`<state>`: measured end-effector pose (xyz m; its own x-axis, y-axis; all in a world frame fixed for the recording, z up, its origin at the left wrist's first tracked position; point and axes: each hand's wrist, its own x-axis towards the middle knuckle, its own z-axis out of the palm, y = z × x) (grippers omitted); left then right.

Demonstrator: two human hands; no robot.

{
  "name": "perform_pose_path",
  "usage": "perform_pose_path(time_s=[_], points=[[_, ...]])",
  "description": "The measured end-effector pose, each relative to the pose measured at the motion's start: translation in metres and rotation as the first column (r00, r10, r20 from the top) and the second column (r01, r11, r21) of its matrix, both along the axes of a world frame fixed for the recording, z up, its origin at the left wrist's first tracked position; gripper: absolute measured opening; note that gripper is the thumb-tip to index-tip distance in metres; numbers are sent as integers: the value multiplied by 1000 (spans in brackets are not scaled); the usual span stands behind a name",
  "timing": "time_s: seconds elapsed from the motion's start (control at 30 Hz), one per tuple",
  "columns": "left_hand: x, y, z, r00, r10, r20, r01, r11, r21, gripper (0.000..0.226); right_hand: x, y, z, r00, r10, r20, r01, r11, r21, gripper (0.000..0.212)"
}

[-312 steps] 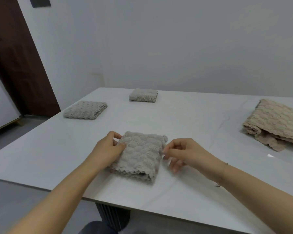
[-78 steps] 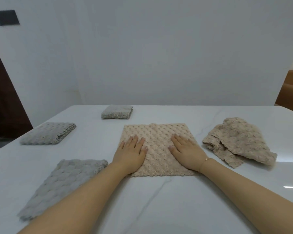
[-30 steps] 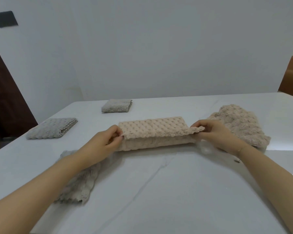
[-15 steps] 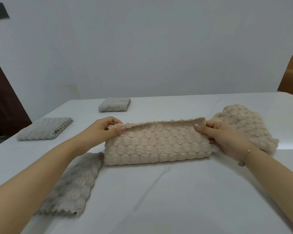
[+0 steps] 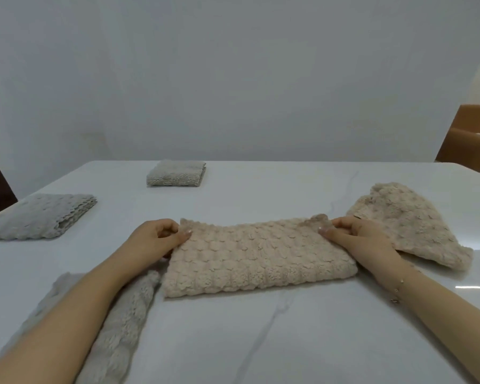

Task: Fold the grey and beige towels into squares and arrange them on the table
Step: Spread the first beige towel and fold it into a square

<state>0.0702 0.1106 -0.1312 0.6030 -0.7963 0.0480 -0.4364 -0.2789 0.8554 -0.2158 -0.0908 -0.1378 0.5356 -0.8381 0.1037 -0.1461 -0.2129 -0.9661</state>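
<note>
Marble-look table [image 5: 261, 342] carries everything: two folded grey towels sit apart toward its far left corner [image 5: 42, 214] [image 5: 176, 176], a third grey towel [image 5: 117, 328] lies under the left forearm at the near left edge, and a crumpled beige towel [image 5: 408, 225] waits toward the right edge. At the middle lies the half-folded beige towel [image 5: 255, 259], a long band. Left hand [image 5: 155, 239] and right hand [image 5: 363, 239] each pinch one far corner of it. Its far edge sags between the pinches, so the layers could slip out of line and give a skewed square. Its left end touches the near grey towel, which the forearm could drag.
</note>
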Motion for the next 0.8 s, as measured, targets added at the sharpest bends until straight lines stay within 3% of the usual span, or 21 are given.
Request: perform_pose_path(time_s=[0.13, 0.23, 0.43, 0.8], points=[[6, -1, -4, 997, 70, -39, -70, 998, 0, 25, 8, -1, -2, 995, -79, -59, 73, 993, -88, 16], [8, -1, -7, 995, 100, 28, -100, 995, 0, 23, 13, -4, 0, 983, -109, -150, 82, 981, -176, 23], [5, -1, -5, 981, 150, 121, -149, 989, -17, 28, 26, -19, 13, 915, -122, -386, 50, 980, -191, 31], [1, -1, -6, 938, 221, 267, -227, 974, -8, 20, 35, -20, 1, 873, -257, -414, 63, 902, -427, 30]])
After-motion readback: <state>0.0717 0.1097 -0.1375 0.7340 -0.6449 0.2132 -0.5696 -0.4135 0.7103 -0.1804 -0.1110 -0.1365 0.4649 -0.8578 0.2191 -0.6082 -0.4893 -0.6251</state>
